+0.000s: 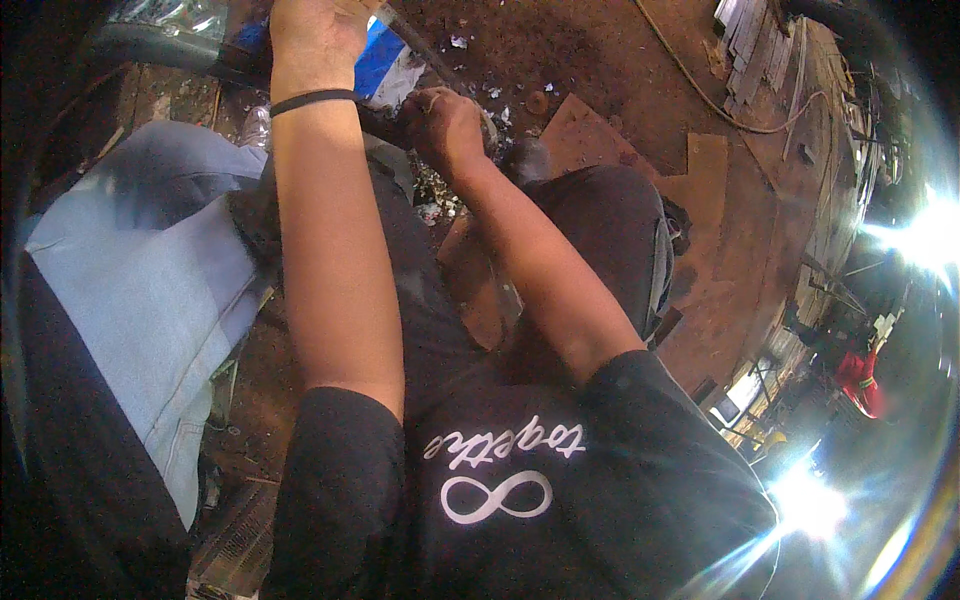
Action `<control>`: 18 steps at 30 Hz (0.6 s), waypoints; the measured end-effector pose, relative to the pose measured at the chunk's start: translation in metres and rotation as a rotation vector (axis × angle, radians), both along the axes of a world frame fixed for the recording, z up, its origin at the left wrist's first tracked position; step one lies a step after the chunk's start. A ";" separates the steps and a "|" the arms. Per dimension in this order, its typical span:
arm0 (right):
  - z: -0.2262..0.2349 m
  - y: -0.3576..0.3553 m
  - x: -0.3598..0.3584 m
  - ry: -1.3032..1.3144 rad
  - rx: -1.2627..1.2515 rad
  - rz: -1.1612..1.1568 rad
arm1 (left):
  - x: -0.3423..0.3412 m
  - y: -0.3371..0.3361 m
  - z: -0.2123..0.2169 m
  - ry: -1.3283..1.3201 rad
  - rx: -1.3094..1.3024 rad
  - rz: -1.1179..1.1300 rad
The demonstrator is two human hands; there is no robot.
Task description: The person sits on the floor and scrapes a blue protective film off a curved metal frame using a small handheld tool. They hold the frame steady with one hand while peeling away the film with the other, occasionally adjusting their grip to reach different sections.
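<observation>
My left hand reaches up to the top edge, where its fingers are cut off. A dark band circles that wrist. My right hand lies a little lower and to the right, its fingers curled in. What it grips is mostly hidden; something dark shows beside the fingers. A thin dark strip runs slantwise from near my left hand down past my right hand. Between the two hands lies a blue and white sheet-like piece, partly covered.
Another person's light-blue jeans are close on my left. Brown flat sheets and scraps cover the ground ahead. A hose or cord curves at the upper right, near stacked long strips. Something red is farther right.
</observation>
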State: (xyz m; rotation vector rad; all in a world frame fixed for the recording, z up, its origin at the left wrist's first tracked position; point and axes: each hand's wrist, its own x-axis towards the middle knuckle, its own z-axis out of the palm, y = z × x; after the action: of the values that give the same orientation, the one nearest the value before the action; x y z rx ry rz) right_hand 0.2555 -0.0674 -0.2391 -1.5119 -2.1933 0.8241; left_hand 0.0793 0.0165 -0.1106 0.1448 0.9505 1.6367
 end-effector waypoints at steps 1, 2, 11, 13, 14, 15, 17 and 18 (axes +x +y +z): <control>-0.002 -0.002 0.001 0.035 -0.009 -0.001 | 0.000 0.001 0.000 0.000 -0.007 0.005; -0.005 -0.004 0.003 0.065 -0.013 -0.001 | 0.001 0.001 0.000 -0.004 -0.009 0.012; -0.009 -0.007 0.005 0.185 0.140 0.062 | 0.002 -0.001 -0.002 0.017 0.027 0.003; -0.006 -0.010 0.003 0.142 0.080 0.031 | 0.000 0.000 -0.002 0.006 0.023 0.001; -0.005 -0.011 0.001 0.121 0.050 0.016 | 0.000 0.000 -0.002 0.001 0.021 -0.001; -0.008 -0.012 0.000 0.126 0.085 0.008 | 0.000 0.000 -0.002 0.003 0.020 0.003; -0.018 -0.014 -0.002 0.133 0.157 -0.011 | 0.003 0.002 -0.002 0.003 0.021 0.008; -0.017 -0.014 -0.003 0.082 0.129 -0.022 | 0.002 0.001 -0.002 0.004 0.019 0.007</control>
State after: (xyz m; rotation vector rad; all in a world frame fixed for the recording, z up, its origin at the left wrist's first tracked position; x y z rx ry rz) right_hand 0.2526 -0.0809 -0.2566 -1.4129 -2.1240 0.7105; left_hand 0.0813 0.0179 -0.1124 0.1582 0.9396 1.6524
